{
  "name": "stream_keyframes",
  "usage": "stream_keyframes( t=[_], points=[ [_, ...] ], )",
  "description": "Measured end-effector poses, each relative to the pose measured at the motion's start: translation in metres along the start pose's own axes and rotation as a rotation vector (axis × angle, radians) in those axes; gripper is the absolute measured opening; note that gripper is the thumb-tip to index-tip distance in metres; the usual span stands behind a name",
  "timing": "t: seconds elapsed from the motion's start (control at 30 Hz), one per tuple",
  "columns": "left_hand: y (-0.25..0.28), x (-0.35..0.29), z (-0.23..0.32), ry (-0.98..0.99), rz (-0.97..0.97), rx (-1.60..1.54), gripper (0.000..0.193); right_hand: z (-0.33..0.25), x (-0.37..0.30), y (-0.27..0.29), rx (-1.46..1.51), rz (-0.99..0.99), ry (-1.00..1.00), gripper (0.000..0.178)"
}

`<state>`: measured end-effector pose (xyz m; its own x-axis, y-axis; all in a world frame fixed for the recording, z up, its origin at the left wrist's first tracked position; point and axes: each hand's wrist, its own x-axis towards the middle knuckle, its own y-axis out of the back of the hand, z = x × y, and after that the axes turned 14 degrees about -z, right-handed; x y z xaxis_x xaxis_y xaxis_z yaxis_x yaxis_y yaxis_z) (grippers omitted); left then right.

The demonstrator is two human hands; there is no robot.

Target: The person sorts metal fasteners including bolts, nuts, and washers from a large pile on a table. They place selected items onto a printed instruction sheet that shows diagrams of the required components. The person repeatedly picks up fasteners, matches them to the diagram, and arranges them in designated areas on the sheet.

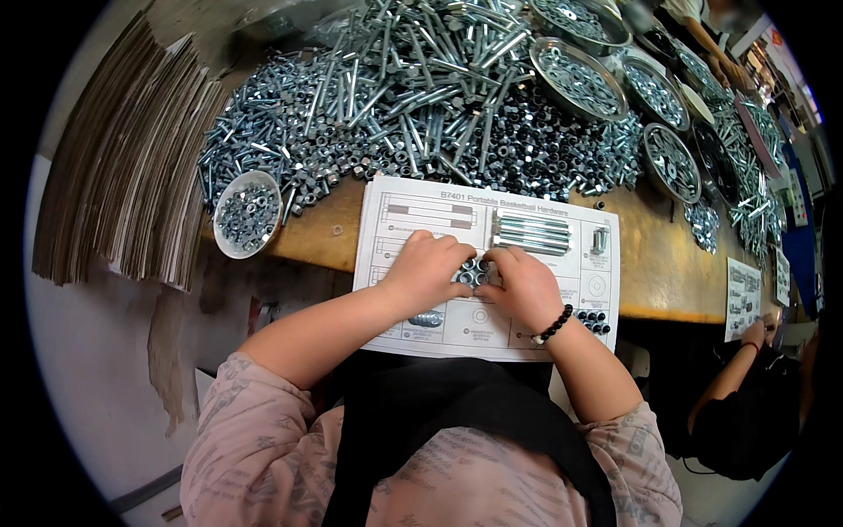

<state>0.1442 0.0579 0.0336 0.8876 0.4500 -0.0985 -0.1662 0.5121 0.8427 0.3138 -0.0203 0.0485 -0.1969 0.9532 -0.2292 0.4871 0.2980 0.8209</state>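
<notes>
A printed paper sheet with part drawings lies in front of me at the table edge. On its middle, a cluster of silver nuts is hemmed in between my two hands. My left hand curls its thumb and fingers around the cluster's left side. From the other side, my right hand, with a beaded bracelet at the wrist, does the same. Above it, several long bolts lie in a row. A short bolt rests at the sheet's right, black nuts below it. Overlapping washers lie under my left wrist.
A big heap of bolts and loose nuts covers the table's back. At left stand a white bowl of small hardware and stacked cardboard. Metal bowls of washers line the right. A co-worker sits at far right.
</notes>
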Motion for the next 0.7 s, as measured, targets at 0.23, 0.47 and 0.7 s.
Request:
stream_keyframes(
  t=[0.23,0.47,0.7],
  points=[
    [0.031,-0.021,-0.011,0.044,0.179,-0.082,0.042,-0.001,-0.010,0.019,0.038,0.147,0.038,0.041],
    [0.123,-0.080,-0.112,0.510,0.443,-0.035,0.038,0.005,-0.024,0.033,0.194,0.188,0.051,0.035],
    [0.181,-0.108,-0.222,0.633,0.214,0.361,0.039,-0.001,-0.019,0.031,0.289,0.125,0.037,0.030]
  ],
)
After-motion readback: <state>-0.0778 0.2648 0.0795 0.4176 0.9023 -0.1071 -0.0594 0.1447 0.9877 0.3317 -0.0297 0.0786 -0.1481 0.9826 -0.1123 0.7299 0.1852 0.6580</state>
